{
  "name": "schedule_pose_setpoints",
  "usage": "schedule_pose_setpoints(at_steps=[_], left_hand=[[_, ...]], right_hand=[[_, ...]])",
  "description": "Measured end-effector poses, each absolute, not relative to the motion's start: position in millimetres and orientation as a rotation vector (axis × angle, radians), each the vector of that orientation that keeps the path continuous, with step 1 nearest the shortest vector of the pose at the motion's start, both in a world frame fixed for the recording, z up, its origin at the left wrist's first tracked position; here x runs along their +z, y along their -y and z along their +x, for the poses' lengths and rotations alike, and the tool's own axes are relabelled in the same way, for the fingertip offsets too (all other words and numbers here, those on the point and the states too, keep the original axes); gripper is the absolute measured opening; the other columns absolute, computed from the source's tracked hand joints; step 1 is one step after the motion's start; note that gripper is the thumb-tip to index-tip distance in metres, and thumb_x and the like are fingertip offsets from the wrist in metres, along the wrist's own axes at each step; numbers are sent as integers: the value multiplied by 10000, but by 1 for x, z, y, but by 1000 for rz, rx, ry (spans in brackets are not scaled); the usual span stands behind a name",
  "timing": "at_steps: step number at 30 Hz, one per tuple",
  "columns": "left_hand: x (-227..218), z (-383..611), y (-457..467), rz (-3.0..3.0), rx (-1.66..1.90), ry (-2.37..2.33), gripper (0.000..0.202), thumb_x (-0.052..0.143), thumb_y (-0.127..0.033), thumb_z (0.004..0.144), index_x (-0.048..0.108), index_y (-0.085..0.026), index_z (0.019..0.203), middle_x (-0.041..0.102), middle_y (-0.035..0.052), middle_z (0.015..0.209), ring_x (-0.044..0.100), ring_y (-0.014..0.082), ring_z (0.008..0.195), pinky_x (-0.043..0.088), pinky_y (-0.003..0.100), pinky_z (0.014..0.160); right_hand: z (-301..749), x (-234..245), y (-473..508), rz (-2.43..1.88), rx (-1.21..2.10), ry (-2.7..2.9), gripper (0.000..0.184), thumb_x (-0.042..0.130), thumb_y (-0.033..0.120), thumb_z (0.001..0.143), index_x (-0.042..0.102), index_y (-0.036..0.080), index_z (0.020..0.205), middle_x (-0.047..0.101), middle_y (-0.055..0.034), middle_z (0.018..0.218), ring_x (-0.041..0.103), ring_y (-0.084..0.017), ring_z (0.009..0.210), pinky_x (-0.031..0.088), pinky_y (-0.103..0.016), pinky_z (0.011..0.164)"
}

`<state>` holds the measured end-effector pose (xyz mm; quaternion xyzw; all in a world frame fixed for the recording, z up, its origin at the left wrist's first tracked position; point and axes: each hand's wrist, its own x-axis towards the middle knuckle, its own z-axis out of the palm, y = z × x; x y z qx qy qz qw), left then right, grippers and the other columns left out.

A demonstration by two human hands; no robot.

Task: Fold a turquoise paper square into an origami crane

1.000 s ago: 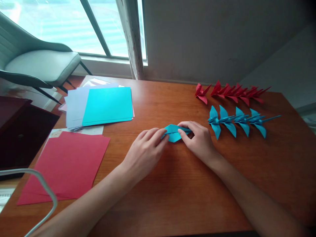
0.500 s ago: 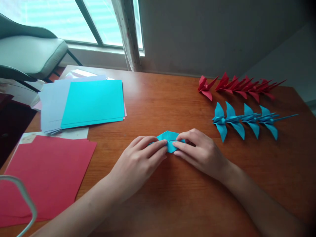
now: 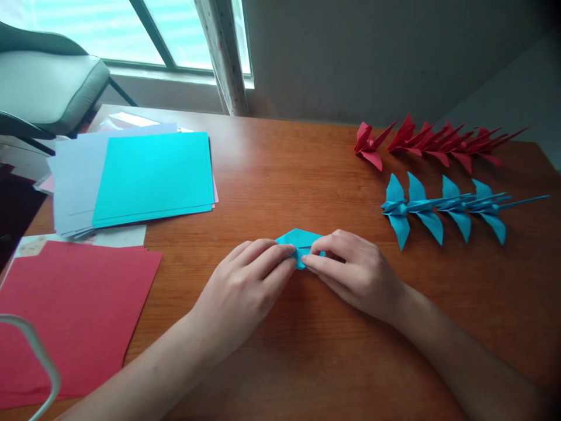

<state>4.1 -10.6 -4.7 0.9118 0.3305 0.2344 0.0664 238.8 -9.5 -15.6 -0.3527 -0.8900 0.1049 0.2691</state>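
At the middle of the counter (image 3: 307, 362), the left hand (image 3: 248, 280) and right hand (image 3: 357, 275) pinch the blue folded paper (image 3: 297, 238) from both sides, pressing it flat, likely to sharpen a crease.

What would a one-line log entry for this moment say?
left hand: holds blue folded paper | right hand: pinches it | paper: on wooden table | nearby: blue cranes, red cranes

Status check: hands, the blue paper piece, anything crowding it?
Left hand, right hand: fingers gripping folded blue paper against the table. Blue cranes apart, to its right. Nothing in the way.
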Motion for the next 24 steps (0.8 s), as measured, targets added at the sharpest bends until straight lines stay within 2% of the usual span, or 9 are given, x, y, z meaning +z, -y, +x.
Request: schedule_pose_setpoints(at_steps=[10,15,24], left_hand=[[-8,13,9,2377,758,-1134,106,577,-122,938,653,-190,964,699,40,1054,611,178,916,519,322,830],[-8,15,7,2346,776,-1158,125,554,-119,944,634,-184,1015,692,45,1040,612,181,925,517,323,823],[-8,18,8,2349,752,-1215,101,547,-162,956,637,-200,981,692,42,1017,614,177,898,519,326,804]], right_hand=[[226,-11,12,-1224,656,2158,99,598,140,931,679,193,909,647,-47,913,590,-171,853,496,-323,805],[221,-9,13,-1327,659,2081,73,611,131,909,639,195,887,624,-40,905,583,-179,864,484,-325,795],[214,-11,15,-1387,601,2058,105,599,117,888,612,220,872,603,-41,901,576,-196,864,490,-342,780]])
